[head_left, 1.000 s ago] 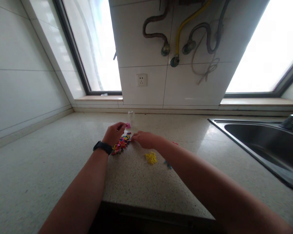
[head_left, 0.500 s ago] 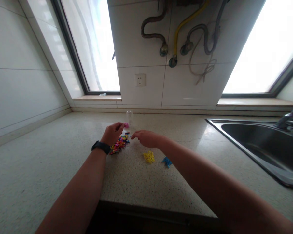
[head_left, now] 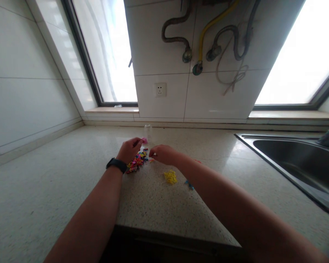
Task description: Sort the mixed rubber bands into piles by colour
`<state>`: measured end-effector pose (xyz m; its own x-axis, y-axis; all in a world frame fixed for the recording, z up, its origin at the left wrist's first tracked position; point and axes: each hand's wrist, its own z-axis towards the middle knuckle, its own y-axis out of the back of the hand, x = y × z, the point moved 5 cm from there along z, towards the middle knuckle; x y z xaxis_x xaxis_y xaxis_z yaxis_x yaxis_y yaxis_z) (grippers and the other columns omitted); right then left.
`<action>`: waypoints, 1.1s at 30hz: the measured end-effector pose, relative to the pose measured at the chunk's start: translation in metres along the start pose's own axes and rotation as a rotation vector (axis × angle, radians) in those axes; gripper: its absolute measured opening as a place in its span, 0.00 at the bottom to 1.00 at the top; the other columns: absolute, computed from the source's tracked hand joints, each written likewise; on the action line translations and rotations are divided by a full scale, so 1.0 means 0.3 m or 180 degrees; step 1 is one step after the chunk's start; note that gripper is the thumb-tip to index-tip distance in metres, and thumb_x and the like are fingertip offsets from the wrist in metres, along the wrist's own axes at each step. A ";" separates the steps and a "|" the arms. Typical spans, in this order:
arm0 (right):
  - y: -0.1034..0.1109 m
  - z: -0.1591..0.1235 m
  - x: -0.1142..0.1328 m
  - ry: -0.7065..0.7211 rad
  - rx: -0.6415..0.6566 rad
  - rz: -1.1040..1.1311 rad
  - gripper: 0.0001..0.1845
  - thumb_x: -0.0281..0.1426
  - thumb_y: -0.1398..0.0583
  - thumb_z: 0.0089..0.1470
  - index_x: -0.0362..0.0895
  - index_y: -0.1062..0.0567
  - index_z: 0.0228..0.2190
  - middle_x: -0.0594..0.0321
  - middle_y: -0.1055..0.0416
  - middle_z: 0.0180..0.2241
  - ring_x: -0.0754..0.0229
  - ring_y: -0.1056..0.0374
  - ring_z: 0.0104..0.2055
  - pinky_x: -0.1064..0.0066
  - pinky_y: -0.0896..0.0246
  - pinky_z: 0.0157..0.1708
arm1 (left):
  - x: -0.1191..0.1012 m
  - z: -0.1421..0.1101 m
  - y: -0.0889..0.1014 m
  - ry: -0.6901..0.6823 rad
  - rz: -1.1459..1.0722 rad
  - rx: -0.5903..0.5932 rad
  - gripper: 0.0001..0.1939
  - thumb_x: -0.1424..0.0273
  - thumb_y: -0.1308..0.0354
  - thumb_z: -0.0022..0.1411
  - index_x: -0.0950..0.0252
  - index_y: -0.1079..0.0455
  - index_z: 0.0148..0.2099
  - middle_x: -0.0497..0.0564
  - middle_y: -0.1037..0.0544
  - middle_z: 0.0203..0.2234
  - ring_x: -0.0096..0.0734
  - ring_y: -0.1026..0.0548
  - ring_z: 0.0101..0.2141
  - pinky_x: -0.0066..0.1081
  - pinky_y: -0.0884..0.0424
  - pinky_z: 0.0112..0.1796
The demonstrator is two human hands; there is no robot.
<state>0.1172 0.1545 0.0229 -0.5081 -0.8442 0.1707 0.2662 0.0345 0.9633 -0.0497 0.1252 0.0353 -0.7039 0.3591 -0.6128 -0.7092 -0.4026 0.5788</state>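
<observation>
A mixed heap of tiny colourful pieces (head_left: pixel 137 162), too small to name, lies on the speckled counter. My left hand (head_left: pixel 129 149) rests over its far left side, fingers curled closed, with small pink pieces (head_left: pixel 144 140) just past the fingertips. Facing it from the right, my right hand (head_left: pixel 163 153) has its fingers pinched together low over the heap's edge. An orange piece (head_left: pixel 152 160) shows under those fingertips. What either hand grips is hidden. Nearer me are a yellow pile (head_left: pixel 170 177) and a blue pile (head_left: pixel 190 185), the latter partly covered by my right forearm.
A clear plastic container (head_left: pixel 148 132) stands behind the pink pieces. Some red (head_left: pixel 198 161) peeks out beyond my right forearm. To the right a steel sink (head_left: pixel 245 146) is set into the counter (head_left: pixel 159 208), whose front edge is close to me. Tiled wall backs it.
My right hand's fingers have drawn in and lowered beside the heap; an orange piece now shows under them. My right forearm covers more of the blue pile. The view has shifted slightly.
</observation>
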 end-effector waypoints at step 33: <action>0.330 -0.662 -0.228 -0.0885 -0.2480 0.3220 0.08 0.35 0.33 0.50 0.46 0.25 0.31 0.62 0.20 0.32 0.67 0.34 0.22 0.72 0.39 0.22 | -0.017 -0.028 -0.055 -0.0031 0.0241 0.0514 0.23 0.54 0.49 0.66 0.67 0.23 0.45 0.46 0.28 0.20 0.27 0.36 0.21 0.26 0.42 0.24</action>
<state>0.3410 0.1093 0.0655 0.0690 -0.4856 0.8714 0.9816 0.1888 0.0275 -0.0342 0.1229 0.0243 -0.7554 0.3413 -0.5593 -0.6505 -0.2885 0.7025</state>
